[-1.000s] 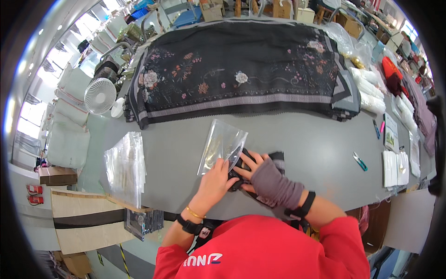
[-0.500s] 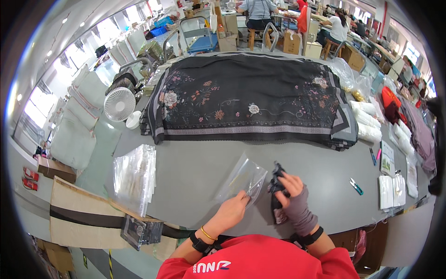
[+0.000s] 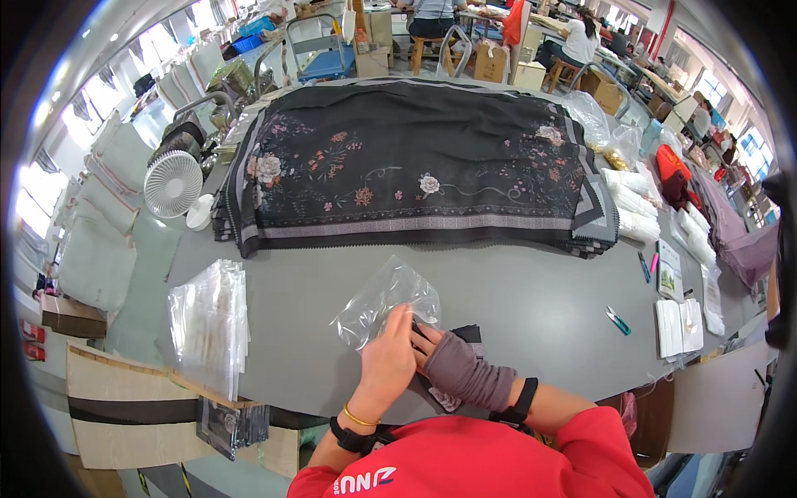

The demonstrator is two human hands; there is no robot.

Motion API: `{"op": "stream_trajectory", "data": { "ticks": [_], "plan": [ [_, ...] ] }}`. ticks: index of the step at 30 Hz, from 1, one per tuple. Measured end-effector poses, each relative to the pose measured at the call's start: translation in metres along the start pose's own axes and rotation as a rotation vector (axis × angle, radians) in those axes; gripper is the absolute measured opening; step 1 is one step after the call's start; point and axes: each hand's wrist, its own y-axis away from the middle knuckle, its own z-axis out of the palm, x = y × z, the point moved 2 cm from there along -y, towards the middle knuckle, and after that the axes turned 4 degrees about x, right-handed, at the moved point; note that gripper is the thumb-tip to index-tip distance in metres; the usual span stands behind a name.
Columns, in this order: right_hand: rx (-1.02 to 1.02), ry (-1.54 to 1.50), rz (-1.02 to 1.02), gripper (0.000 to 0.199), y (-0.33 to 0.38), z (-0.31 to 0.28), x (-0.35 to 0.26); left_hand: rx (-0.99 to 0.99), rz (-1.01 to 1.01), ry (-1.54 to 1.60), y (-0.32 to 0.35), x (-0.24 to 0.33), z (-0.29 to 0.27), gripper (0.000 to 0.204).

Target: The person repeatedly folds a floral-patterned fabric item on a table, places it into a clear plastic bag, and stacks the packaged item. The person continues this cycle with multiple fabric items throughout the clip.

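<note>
- Left hand (image 3: 388, 355): grip closed on the near edge of a clear plastic bag (image 3: 383, 302), fingers pinching the film. A thin gold bangle and a dark watch sit on this wrist.
- Right hand (image 3: 444, 358): wears a grey fingerless glove. Fingertips press against the bag's near edge, just beside the left hand. Whether this grip is clamped or only pushing, cannot tell.
- Folded black cloth (image 3: 467, 334): lies under and just behind the right hand, touching the bag's mouth; mostly hidden by the hand.
- Bag lies flat on the grey counter (image 3: 531, 307), near the front edge, angled away to the left of the hands.
- Stack of clear bags (image 3: 209, 324): left of the hands, well apart, at the counter's left end.
- Pile of black flowered scarves (image 3: 415, 170): spread wide across the far half of the counter, grey patterned border facing the person.
- Small scissors (image 3: 617, 320) with a teal handle: right of the hands, well apart.
- White booklets (image 3: 679, 315): at the right end of the counter, beyond the scissors.
- White fan (image 3: 173, 184): off the far left corner of the counter.
- Cardboard box (image 3: 124, 407): below the counter's left end, with a dark band across it.
</note>
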Motion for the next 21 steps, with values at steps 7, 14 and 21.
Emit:
{"op": "stream_trajectory", "data": {
  "ticks": [7, 14, 21],
  "plan": [
    [0.199, 0.206, 0.213, 0.063, -0.019, -0.007, 0.003, -0.128, 0.241, -0.209, -0.013, 0.007, -0.011, 0.061],
    [0.347, 0.051, 0.246, 0.103, -0.075, 0.008, 0.013, -0.206, 0.265, -0.097, -0.004, 0.003, -0.014, 0.068],
    [0.152, 0.566, -0.034, 0.092, -0.068, 0.021, 0.008, -0.218, 0.203, -0.055, -0.010, -0.013, -0.029, 0.072]
  ]
}}
